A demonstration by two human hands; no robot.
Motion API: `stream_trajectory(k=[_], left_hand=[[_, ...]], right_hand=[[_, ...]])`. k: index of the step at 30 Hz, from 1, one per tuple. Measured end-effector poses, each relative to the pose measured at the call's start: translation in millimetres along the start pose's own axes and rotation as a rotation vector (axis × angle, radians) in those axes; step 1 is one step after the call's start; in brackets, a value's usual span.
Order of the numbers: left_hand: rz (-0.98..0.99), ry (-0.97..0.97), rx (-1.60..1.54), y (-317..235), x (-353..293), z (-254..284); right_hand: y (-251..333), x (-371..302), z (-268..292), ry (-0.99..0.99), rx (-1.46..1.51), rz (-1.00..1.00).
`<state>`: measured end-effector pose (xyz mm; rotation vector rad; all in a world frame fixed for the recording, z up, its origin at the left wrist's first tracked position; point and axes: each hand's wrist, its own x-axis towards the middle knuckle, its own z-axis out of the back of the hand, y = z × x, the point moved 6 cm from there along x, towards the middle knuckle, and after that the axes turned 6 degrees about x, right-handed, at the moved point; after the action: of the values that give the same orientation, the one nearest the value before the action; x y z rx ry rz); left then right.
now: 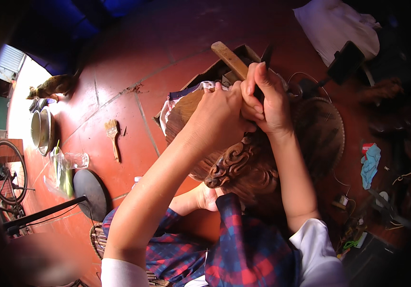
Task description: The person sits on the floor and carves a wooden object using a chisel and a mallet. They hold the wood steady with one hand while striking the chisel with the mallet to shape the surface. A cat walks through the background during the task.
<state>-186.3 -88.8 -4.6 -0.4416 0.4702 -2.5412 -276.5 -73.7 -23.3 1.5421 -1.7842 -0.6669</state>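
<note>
A dark brown carved wooden piece [229, 162] with scrolled relief stands in front of me, above my lap. My left hand [217, 112] is closed over its upper part, with the fingers bent and their grip partly hidden. Against it, my right hand [267, 100] is curled around a slim dark tool [266, 53], whose end sticks up past the fingers. The tool's lower end is hidden by my hands. Just beyond the hands, a light wooden stick [229, 58] slants out over an open cardboard box [198, 79].
On the red tiled floor to the left lie a paintbrush [112, 138], metal basins [45, 130], a glass [77, 160], a plastic bag [62, 176] and a black round base [91, 193]. An animal [57, 87] is farther off. At right are a phone [346, 60] and blue cloth [370, 165].
</note>
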Motion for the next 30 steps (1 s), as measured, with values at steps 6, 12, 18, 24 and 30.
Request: stream_trajectory(k=[6, 12, 18, 24, 30], left_hand=[[0.208, 0.195, -0.15, 11, 11, 0], [0.188, 0.195, -0.078, 10, 13, -2], [0.129, 0.08, 0.001, 4, 9, -6], [0.18, 0.182, -0.158, 12, 16, -3], [0.176, 0.111, -0.117, 14, 12, -4]], right_hand=[[2, 6, 3, -0.007, 0.094, 0.153], [-5, 13, 12, -0.086, 0.035, -0.034], [1, 3, 11, -0.026, 0.051, 0.007], [1, 11, 10, -0.01, 0.103, 0.126], [-6, 17, 8, -0.046, 0.064, -0.01]])
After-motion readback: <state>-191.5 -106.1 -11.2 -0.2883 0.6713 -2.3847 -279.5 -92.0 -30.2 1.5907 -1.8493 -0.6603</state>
